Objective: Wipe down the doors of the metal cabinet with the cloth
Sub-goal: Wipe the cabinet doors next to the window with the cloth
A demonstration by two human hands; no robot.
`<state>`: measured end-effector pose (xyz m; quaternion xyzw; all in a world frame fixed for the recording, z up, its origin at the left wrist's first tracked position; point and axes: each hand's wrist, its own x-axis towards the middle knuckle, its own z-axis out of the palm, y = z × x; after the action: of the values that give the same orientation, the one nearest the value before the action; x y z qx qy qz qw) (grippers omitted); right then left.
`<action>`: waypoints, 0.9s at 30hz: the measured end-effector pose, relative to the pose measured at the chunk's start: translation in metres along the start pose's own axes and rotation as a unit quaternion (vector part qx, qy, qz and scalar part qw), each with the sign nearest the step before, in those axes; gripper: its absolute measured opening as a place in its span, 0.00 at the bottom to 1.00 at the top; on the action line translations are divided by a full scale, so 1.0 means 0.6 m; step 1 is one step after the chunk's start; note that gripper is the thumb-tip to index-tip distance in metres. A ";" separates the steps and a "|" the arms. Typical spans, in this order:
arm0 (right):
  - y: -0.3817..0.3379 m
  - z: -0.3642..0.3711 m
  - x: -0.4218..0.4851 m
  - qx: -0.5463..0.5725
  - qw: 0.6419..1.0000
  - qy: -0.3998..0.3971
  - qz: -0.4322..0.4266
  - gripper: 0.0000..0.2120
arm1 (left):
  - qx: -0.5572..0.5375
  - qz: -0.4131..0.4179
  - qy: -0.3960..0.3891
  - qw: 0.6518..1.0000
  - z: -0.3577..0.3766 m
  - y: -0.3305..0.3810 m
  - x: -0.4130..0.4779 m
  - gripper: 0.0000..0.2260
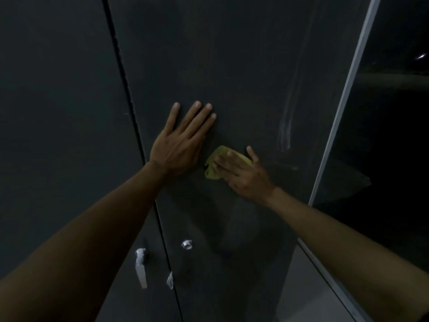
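A dark metal cabinet fills the view, with a left door [58, 112] and a right door [232, 54] split by a thin vertical gap. My left hand [181, 138] lies flat on the right door near the gap, fingers spread and pointing up. Just to its lower right, my right hand [241, 173] presses a yellow-green cloth [214, 167] against the same door. Most of the cloth is hidden under that hand. Pale wipe streaks [284, 133] show on the door to the right of the cloth.
A silver lever handle [141, 267] hangs low on the left door. A round silver lock [187, 244] sits on the right door beside it. A light metal frame edge [343, 108] runs along the cabinet's right side, with dark glass beyond it.
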<state>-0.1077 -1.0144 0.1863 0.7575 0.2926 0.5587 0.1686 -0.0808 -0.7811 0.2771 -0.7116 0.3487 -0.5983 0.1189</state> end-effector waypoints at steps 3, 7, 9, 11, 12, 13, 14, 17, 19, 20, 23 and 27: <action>0.022 -0.002 -0.002 -0.016 0.996 0.020 0.081 0.23 | 0.003 0.014 -0.010 1.000 0.001 0.003 -0.011 0.24; -0.003 0.002 0.014 -0.001 0.973 0.040 0.228 0.26 | 0.019 0.018 -0.007 1.000 0.000 0.007 -0.016 0.23; -0.026 0.007 0.001 0.025 0.985 0.017 0.169 0.25 | 0.021 0.017 -0.005 1.000 0.000 0.009 -0.017 0.23; -0.035 0.008 -0.024 0.032 0.998 -0.013 0.058 0.24 | 0.023 0.017 -0.004 1.000 0.001 0.011 -0.021 0.23; -0.029 0.007 -0.033 0.021 0.999 -0.019 0.015 0.23 | 0.025 0.018 -0.004 1.000 0.001 0.013 -0.024 0.24; -0.022 0.007 -0.038 0.009 1.000 -0.020 -0.001 0.22 | 0.027 0.019 -0.004 0.999 0.002 0.016 -0.026 0.24; -0.017 0.008 -0.038 -0.001 1.000 -0.016 0.010 0.22 | 0.029 0.020 -0.004 0.999 0.002 0.017 -0.027 0.23; -0.033 0.012 -0.025 0.002 0.989 0.000 0.149 0.25 | 0.028 0.017 -0.002 0.999 0.005 0.018 -0.027 0.23; -0.059 0.017 -0.019 0.029 0.979 0.004 0.203 0.26 | 0.028 0.015 -0.002 0.999 0.006 0.018 -0.028 0.24; -0.076 0.021 -0.020 0.044 0.978 0.000 0.202 0.26 | 0.027 0.014 -0.006 1.000 0.007 0.020 -0.031 0.24; -0.117 0.029 -0.039 0.076 0.990 -0.014 0.120 0.23 | 0.022 0.010 -0.017 1.000 0.009 0.037 -0.047 0.23; -0.124 0.026 -0.079 0.067 0.996 -0.059 -0.009 0.24 | 0.008 0.008 -0.050 0.999 0.011 0.062 -0.080 0.25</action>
<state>-0.1219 -0.9857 0.1024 0.7963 0.3257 0.4904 0.1393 -0.0895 -0.7791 0.2170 -0.7369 0.3430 -0.5637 0.1466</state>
